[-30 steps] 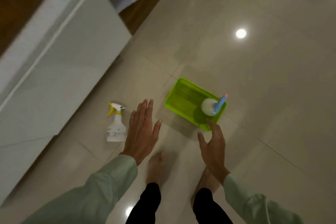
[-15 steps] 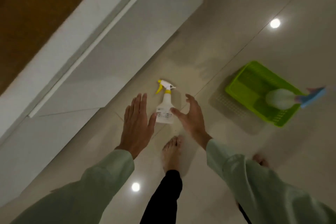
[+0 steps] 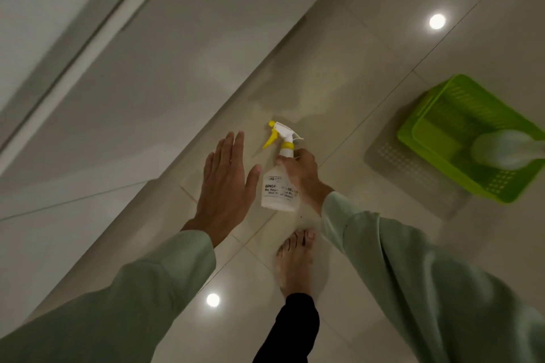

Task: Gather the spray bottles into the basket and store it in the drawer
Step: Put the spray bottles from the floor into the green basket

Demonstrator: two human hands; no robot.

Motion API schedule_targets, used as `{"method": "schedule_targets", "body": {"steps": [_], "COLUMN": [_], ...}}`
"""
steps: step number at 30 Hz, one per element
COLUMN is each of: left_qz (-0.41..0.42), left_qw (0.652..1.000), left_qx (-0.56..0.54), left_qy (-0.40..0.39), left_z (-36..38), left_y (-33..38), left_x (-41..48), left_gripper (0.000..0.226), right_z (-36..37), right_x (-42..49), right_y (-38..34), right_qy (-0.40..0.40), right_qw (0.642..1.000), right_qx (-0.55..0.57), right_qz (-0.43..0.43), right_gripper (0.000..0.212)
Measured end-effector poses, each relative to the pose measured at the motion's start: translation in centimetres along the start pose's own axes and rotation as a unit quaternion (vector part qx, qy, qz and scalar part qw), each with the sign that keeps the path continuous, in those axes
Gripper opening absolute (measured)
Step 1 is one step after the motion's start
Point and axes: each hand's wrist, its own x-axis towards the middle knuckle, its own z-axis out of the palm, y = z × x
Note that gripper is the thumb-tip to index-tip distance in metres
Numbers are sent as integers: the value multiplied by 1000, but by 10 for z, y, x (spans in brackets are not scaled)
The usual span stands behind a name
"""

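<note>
A white spray bottle (image 3: 277, 188) with a yellow trigger and collar stands on the tiled floor near the middle of the view. My right hand (image 3: 303, 177) wraps around its shoulder from the right side. My left hand (image 3: 227, 183) hovers flat with fingers spread just left of the bottle, not touching it. A lime green basket (image 3: 442, 115) sits on the floor at the right edge. Inside it lies another white bottle (image 3: 501, 149), blurred and partly cut off by the frame.
A white cabinet front (image 3: 103, 82) with a long horizontal gap runs along the left and top. My bare foot (image 3: 295, 259) stands just below the bottle. Glossy floor tiles with lamp reflections fill the space between bottle and basket.
My right hand has closed onto the yellow-trigger bottle, which it was only reaching for half a second ago. The view has swung left, pushing the basket to the right edge.
</note>
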Motion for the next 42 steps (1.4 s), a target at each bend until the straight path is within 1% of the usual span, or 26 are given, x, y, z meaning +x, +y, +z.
{"method": "schedule_targets", "body": {"steps": [3, 6, 9, 13, 17, 19, 21, 22, 26, 29, 33, 35, 38, 42], "left_qz": [5, 13, 36, 73, 105, 116, 123, 124, 130, 136, 158, 170, 187, 200], "left_qw": [1000, 1000, 999, 997, 994, 993, 992, 992, 991, 990, 985, 982, 976, 972], "left_qx": [-2, -5, -1, -7, -6, -4, -1, 2, 15, 26, 48, 62, 83, 95], "left_qy": [-6, -8, -16, -23, -19, -17, -18, -18, -17, -18, -43, -50, -71, -80], "left_z": [-12, -26, -36, -43, -41, -40, -36, -33, -19, -5, 15, 24, 35, 46], "left_y": [19, 52, 96, 168, 238, 267, 293, 302, 327, 331, 327, 321, 315, 311], "left_x": [-8, -19, -26, -25, -16, -13, -7, -3, 17, 41, 84, 106, 130, 149], "left_gripper": [67, 66, 66, 66, 67, 67, 67, 68, 68, 68, 68, 68, 68, 68], "right_z": [-30, -77, -130, -208, -276, -304, -328, -336, -349, -343, -328, -316, -300, -283], "right_x": [-27, -59, -89, -115, -122, -123, -119, -117, -98, -71, -21, 1, 21, 34], "right_y": [-12, -30, -52, -75, -88, -91, -93, -94, -93, -92, -81, -73, -61, -53], "right_qy": [-6, -6, 16, 64, 81, 82, 91, 107, 213, 271, 332, 354, 390, 404], "right_qw": [997, 990, 980, 956, 938, 933, 933, 935, 931, 922, 910, 907, 894, 889], "right_qx": [70, 143, 199, 276, 323, 331, 325, 315, 251, 207, 177, 147, 114, 69], "right_qz": [18, 12, -21, -78, -99, -110, -122, -125, -161, -185, -174, -175, -186, -202], "right_gripper": [26, 22, 26, 28, 23, 27, 34, 35, 34, 32, 33, 33, 24, 27]}}
